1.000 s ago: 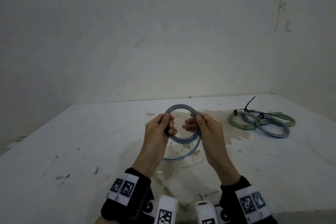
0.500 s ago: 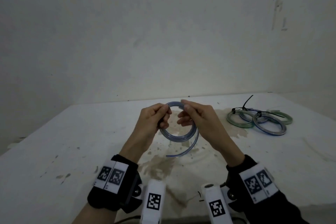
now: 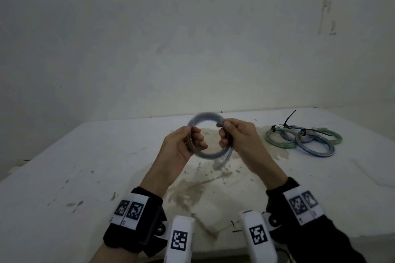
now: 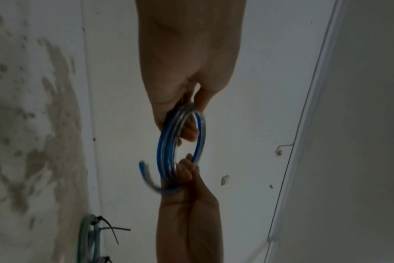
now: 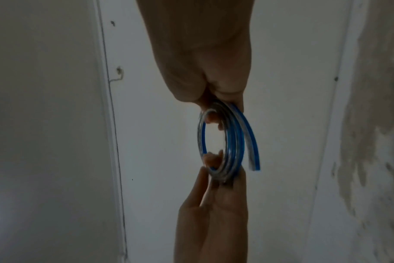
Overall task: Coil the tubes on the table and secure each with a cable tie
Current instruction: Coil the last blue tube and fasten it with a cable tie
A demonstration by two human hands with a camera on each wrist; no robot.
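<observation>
Both hands hold a clear tube with a blue stripe [image 3: 208, 151], wound into a ring of several turns, in the air above the middle of the white surface [image 3: 64, 156]. The left hand [image 3: 181, 145] grips the ring's left side, its fingers [image 3: 199, 141] curled through the opening with the thumb on the outside. The right hand [image 3: 241, 136] grips the right side the same way, fingers [image 4: 187, 170] wrapped round the bundled turns. The tube's loose end [image 5: 253, 160] curves free below the ring, off the surface. Open room lies all round the hands: bare surface to the left as far as its left edge, and the back edge meets the wall [image 3: 192, 38] just behind the ring. To the right, well apart from the hands, lie four coiled tubes [image 3: 303, 140], green and blue ones overlapping, with black cable ties [image 3: 288, 120] sticking up from them. The near edge is partly covered by the wrist mounts [image 3: 179, 239]. The ring's top is blurred in the head view, so its turns cannot be counted there; the finished coils are cut off at the bottom of the left wrist view.
</observation>
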